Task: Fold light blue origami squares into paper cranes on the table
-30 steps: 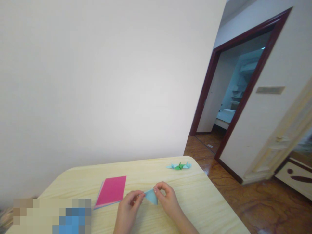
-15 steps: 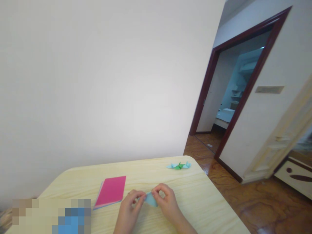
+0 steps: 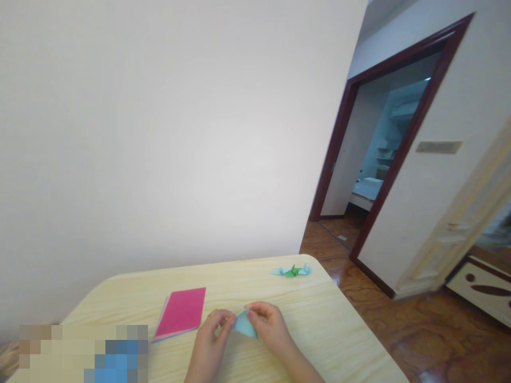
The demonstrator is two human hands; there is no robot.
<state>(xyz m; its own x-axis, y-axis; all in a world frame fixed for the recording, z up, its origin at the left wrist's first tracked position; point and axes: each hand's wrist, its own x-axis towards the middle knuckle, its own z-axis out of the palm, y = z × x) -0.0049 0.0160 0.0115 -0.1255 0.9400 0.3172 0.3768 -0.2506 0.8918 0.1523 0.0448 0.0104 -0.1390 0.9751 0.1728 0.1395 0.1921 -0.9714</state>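
Observation:
A small light blue folded paper is held between my two hands above the table, one corner pointing down to the right. My left hand pinches its left end between thumb and fingers. My right hand grips its upper right edge, thumb in front and fingers behind. To the left of my hands lies a stack of square paper with a pink sheet on top. Folded paper figures, a green one between light blue ones, rest near the table's far right corner.
The pale wooden table stands against a white wall. On the right are a dark red door frame, a brown floor and a low cabinet. A blurred-out patch covers the lower left.
The fingers of my right hand have shifted slightly up and left along the blue paper, and more of its face shows. My left hand has hardly moved. The view has shifted very slightly.

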